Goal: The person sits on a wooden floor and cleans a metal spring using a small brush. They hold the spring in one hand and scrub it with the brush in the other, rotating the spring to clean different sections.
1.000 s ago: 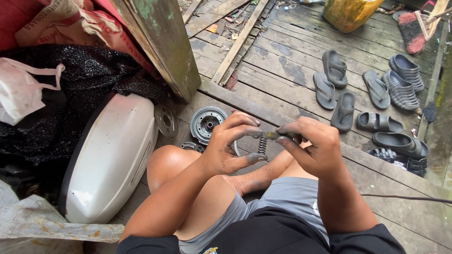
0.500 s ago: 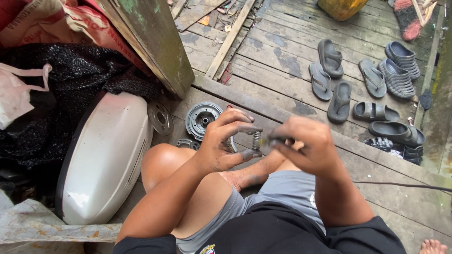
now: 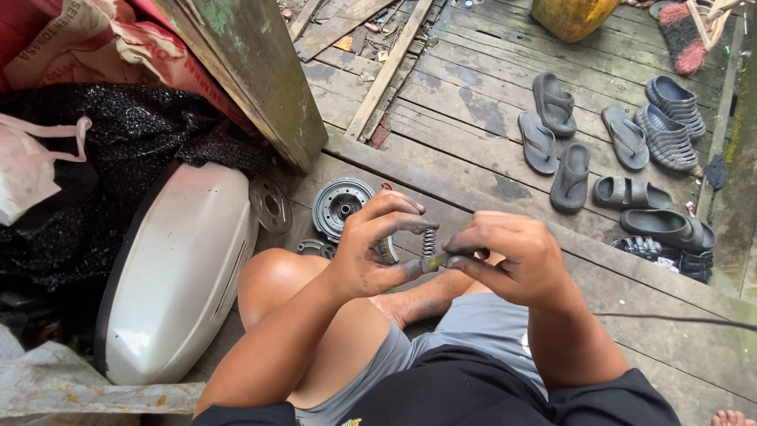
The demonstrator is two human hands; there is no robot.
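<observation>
My left hand point(image 3: 371, 248) pinches a small coil spring point(image 3: 428, 241) between thumb and forefinger, above my bent knee. My right hand point(image 3: 512, 256) is closed around a thin metal tool point(image 3: 441, 260) whose tip reaches the lower end of the spring. Both hands are smeared with dark grease and nearly touch. Just beyond the left hand, a round grey metal drum part point(image 3: 341, 207) lies on the wooden planks.
A white plastic scooter cover point(image 3: 177, 268) lies to the left beside a small metal disc point(image 3: 271, 205). Black netting point(image 3: 118, 158) and sacks are piled behind it. A green wooden post point(image 3: 252, 79) stands ahead. Several grey sandals point(image 3: 599, 150) sit on the plank floor.
The view shifted slightly downward. My hands stayed close together, and the right hand's tool now meets the spring held by the left.
</observation>
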